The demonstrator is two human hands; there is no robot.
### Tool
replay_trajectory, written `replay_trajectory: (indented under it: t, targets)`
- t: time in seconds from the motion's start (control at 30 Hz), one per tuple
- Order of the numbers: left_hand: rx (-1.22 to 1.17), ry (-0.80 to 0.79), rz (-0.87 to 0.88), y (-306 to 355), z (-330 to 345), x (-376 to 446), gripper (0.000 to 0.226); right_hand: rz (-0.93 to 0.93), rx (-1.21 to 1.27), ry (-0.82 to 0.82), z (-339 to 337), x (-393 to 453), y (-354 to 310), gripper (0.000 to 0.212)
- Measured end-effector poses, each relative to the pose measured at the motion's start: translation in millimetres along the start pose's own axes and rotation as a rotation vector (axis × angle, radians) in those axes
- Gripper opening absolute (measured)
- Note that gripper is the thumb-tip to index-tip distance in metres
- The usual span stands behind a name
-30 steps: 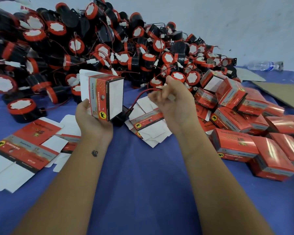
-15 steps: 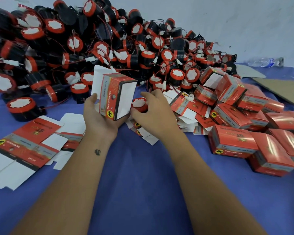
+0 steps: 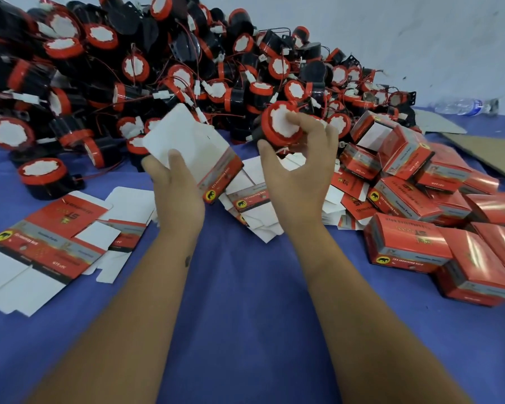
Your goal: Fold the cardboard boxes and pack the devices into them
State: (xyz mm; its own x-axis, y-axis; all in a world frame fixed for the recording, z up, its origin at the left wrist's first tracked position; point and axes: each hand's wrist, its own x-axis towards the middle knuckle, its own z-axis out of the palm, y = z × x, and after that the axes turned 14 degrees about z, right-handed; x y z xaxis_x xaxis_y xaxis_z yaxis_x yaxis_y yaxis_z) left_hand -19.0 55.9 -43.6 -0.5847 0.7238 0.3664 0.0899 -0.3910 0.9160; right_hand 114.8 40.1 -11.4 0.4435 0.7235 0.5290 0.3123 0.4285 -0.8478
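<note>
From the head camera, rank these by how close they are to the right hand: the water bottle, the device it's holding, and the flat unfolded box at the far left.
1. Device, gripped in the right hand.
2. Flat unfolded box, lying at the left near edge.
3. Water bottle, lying at the far right by the wall.

We see the heap of devices [image 3: 164, 68] far left, folded boxes [image 3: 420, 217] right, flat cartons [image 3: 50, 237] near left, perhaps a bottle [image 3: 461, 106] far right.

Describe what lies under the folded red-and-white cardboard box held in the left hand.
Under the folded red-and-white cardboard box lie flat box blanks on blue cloth; the left hand hides part.
</note>
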Motion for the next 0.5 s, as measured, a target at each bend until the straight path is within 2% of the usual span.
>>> replay_trajectory:
  t: [0.13, 0.2, 0.27, 0.37, 0.43, 0.5]
  targets:
    - [0.126, -0.260, 0.213, -4.5, 1.9, -12.3, 0.017, -0.072, 0.112, -0.173, 7.0, -8.5, -9.5, 0.039]
    - [0.175, -0.374, 0.280, -4.7, 2.5, -13.8, 0.016, -0.100, 0.076, -0.232, 12.7, -13.3, -8.5, 0.039]
    - [0.118, -0.410, 0.237, -5.5, 2.6, -13.2, 0.026, -0.087, -0.006, -0.260, 15.8, -16.3, -2.3, 0.040]
    - [0.004, -0.373, 0.005, -4.4, 2.2, -9.6, 0.049, -0.065, -0.199, -0.325, 14.7, -15.0, 10.4, 0.040]
    - [0.000, -0.388, -0.033, -3.3, 3.0, -7.7, 0.043, -0.140, -0.381, -0.357, 13.2, -13.7, 17.7, 0.039]
    - [0.001, -0.405, -0.034, -2.3, 4.5, -7.0, 0.031, -0.192, -0.462, -0.344, 12.5, -13.2, 18.5, 0.036]
